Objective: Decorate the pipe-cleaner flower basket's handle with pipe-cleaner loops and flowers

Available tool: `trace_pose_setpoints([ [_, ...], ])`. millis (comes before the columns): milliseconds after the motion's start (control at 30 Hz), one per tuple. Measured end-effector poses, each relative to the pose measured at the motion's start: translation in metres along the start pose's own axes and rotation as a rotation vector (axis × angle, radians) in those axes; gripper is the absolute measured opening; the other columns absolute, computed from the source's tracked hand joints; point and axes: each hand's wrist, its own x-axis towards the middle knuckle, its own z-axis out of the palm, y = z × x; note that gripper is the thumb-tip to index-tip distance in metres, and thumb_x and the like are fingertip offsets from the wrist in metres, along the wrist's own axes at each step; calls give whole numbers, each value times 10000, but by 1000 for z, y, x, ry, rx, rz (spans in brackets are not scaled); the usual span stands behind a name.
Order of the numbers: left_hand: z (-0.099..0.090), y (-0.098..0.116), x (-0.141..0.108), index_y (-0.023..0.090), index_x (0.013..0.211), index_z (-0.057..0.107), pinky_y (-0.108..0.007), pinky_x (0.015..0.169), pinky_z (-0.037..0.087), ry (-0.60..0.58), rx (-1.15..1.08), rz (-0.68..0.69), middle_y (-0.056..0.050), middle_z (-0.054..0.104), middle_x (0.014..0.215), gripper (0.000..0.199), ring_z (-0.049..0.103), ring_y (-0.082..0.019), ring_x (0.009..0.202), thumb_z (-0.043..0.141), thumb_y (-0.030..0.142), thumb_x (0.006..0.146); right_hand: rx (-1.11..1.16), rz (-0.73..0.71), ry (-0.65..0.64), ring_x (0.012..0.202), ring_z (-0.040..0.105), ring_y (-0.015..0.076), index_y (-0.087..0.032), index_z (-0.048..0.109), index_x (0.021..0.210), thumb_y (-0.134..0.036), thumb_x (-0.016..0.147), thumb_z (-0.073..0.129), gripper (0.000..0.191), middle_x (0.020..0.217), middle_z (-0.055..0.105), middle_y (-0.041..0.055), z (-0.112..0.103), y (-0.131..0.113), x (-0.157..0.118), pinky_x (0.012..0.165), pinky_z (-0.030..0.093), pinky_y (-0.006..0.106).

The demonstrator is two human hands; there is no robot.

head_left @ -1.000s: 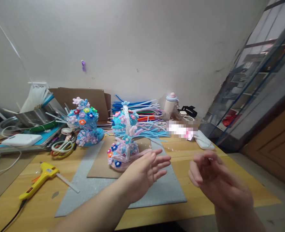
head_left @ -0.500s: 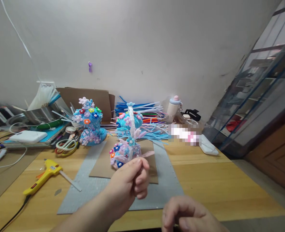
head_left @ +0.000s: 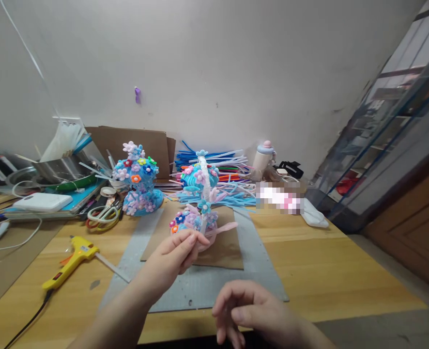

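Note:
My left hand [head_left: 180,252] is closed in a pinch just in front of a small flower-covered pipe-cleaner basket [head_left: 205,207]. Whatever its fingertips hold, if anything, is too small or hidden to make out. The basket has a white wrapped handle, with colourful flowers and a pale pink strip sticking out to the right; its lower part is partly behind the hand. Lower right, my right hand [head_left: 249,310] is loosely curled, thumb and fingers apart, with nothing visible in it. Under the basket lies a cardboard sheet [head_left: 232,254] on a grey mat [head_left: 265,276].
At left lies a yellow glue gun [head_left: 71,259] with a glue stick in it. Behind it are scissors [head_left: 103,216] and a second flowered piece [head_left: 138,182]. Bundles of pipe cleaners [head_left: 232,196], a bottle [head_left: 263,160] and a white packet [head_left: 314,213] line the back.
My right hand has risen and moved left, its fingers loosening. The left hand has shifted left and up, still pinched. The whole view has shifted slightly.

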Motion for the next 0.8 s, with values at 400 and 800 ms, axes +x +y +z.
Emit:
trace_pose_setpoints([
  [400, -28, 0, -10, 202, 1016, 728, -227, 531, 263, 11, 509, -105, 20, 481, 599, 400, 347, -134, 570, 500, 497, 873, -141, 107, 178, 509, 587, 71, -124, 652, 942, -341, 777, 663, 273, 772, 706, 55, 5, 0, 7, 494, 398, 189],
  [800, -66, -21, 14, 148, 886, 770, -235, 592, 342, 243, 569, -20, -13, 642, 676, 394, 461, -143, 620, 602, 490, 787, -202, 209, 234, 520, 575, 71, -129, 616, 949, -360, 761, 643, 299, 789, 686, 54, 1, 5, 10, 484, 334, 191],
])
